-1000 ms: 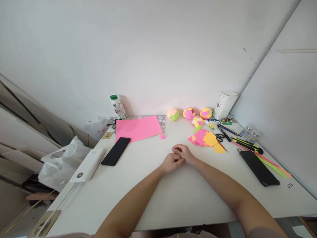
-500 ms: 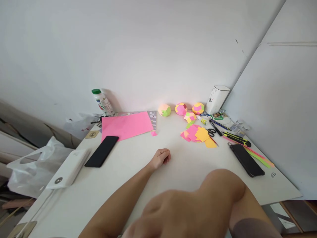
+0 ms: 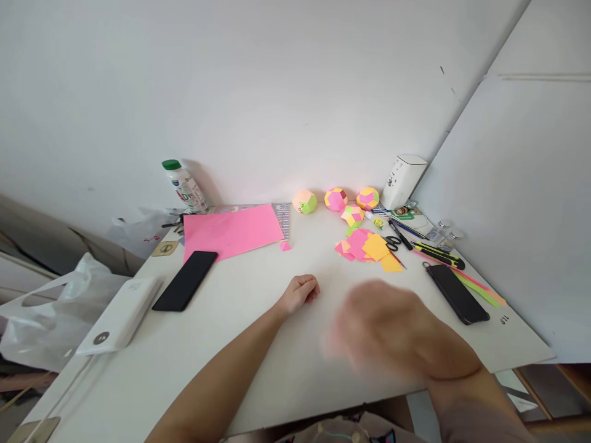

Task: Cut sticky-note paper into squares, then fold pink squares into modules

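My left hand (image 3: 300,292) rests on the white table (image 3: 272,394) in a loose fist, fingers curled under, with nothing showing in it. My right hand (image 3: 376,326) is raised over the table's front part, to the right of the left one, and motion smears its fingers. Beyond the hands lies a pile of pink and yellow paper pieces (image 3: 362,245). A small pink paper piece (image 3: 285,246) lies beside the large pink sheet (image 3: 233,234). Several multicoloured paper balls stand by the wall, among them a peach and green ball (image 3: 305,202).
Left: a black phone (image 3: 185,281), a white power bank (image 3: 120,314), a bottle (image 3: 184,187) and a plastic bag (image 3: 60,314). Right: scissors (image 3: 392,242), a glue tube (image 3: 375,219), a utility knife (image 3: 438,254), a black case (image 3: 457,293) and a white container (image 3: 402,183).
My right hand has moved forward and to the right, away from the front of my body. The left hand stays on the table. The view has shifted slightly.
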Action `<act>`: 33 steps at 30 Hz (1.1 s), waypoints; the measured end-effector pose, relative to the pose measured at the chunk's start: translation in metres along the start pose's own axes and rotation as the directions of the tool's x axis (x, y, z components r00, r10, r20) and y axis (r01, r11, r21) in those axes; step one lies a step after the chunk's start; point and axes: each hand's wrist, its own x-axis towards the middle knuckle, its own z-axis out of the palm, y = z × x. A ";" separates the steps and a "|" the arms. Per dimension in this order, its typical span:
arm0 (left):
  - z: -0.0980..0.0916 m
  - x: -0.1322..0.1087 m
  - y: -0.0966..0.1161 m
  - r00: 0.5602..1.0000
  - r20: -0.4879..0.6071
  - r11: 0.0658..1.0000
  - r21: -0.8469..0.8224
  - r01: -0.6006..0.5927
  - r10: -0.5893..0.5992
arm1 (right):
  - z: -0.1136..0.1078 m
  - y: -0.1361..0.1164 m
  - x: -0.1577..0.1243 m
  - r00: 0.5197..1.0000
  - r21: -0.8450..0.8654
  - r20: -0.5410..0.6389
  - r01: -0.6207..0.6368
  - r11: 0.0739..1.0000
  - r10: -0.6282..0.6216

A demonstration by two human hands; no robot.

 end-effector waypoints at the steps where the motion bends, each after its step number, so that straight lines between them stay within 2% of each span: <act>1: 0.000 0.000 0.000 1.000 0.001 1.000 -0.004 -0.006 0.006 | -0.001 0.005 0.020 1.000 -0.028 0.003 0.030 0.999 -0.030; 2: 0.001 0.000 0.000 1.000 0.002 1.000 -0.010 -0.009 0.009 | -0.001 0.014 0.039 0.998 -0.085 0.005 0.065 0.994 -0.065; 3: 0.001 0.001 -0.001 1.000 0.002 1.000 -0.021 -0.009 0.009 | -0.001 0.025 0.056 0.992 -0.290 -0.003 0.118 0.950 -0.124; 5: 0.001 0.001 -0.001 1.000 0.005 0.999 -0.054 0.008 -0.008 | 0.001 0.053 0.080 0.993 -0.660 -0.047 0.050 0.750 -0.107; 7: 0.001 0.000 0.000 0.999 0.011 0.996 -0.087 0.037 -0.036 | 0.001 0.081 0.093 1.000 -0.837 -0.030 -0.027 0.547 0.003; 10: 0.001 -0.001 0.001 0.998 0.007 0.991 -0.123 0.058 -0.058 | 0.000 0.106 0.099 1.000 -0.863 0.010 0.001 0.506 0.014; 14: 0.000 -0.001 0.000 0.999 -0.007 0.983 -0.178 0.049 -0.051 | 0.001 0.107 0.098 1.000 -0.867 0.022 0.024 0.499 -0.009; 21: -0.001 -0.001 -0.002 0.994 -0.071 0.953 -0.285 -0.101 0.084 | 0.000 0.105 0.096 0.999 -0.841 -0.012 0.013 0.541 -0.042; 24: -0.001 0.000 0.001 0.985 -0.102 0.890 -0.425 -0.167 0.136 | -0.007 0.109 0.097 0.997 -0.811 -0.062 -0.023 0.584 -0.047; 26: 0.000 0.001 0.003 0.993 -0.057 0.805 -0.581 -0.120 0.107 | -0.009 0.106 0.095 0.994 -0.794 -0.096 -0.047 0.606 -0.048; 29: 0.001 0.001 0.005 0.990 0.139 0.682 -0.725 0.096 0.008 | 0.001 0.089 0.082 0.985 -0.691 -0.165 -0.072 0.719 -0.059; 30: 0.002 0.001 0.006 0.981 0.196 0.665 -0.732 0.151 -0.007 | 0.009 0.081 0.075 0.968 -0.478 -0.245 -0.077 0.875 -0.049; 31: 0.003 0.000 0.007 0.972 0.234 0.667 -0.723 0.181 -0.011 | 0.020 0.073 0.067 0.955 -0.236 -0.296 -0.056 0.970 -0.017; 32: 0.005 -0.001 0.007 0.968 0.253 0.689 -0.700 0.188 -0.008 | 0.031 0.065 0.059 0.960 -0.028 -0.280 -0.024 0.999 0.016; 33: 0.007 -0.002 0.007 0.968 0.250 0.725 -0.666 0.176 -0.006 | 0.042 0.058 0.052 0.969 0.131 -0.240 -0.021 0.991 0.052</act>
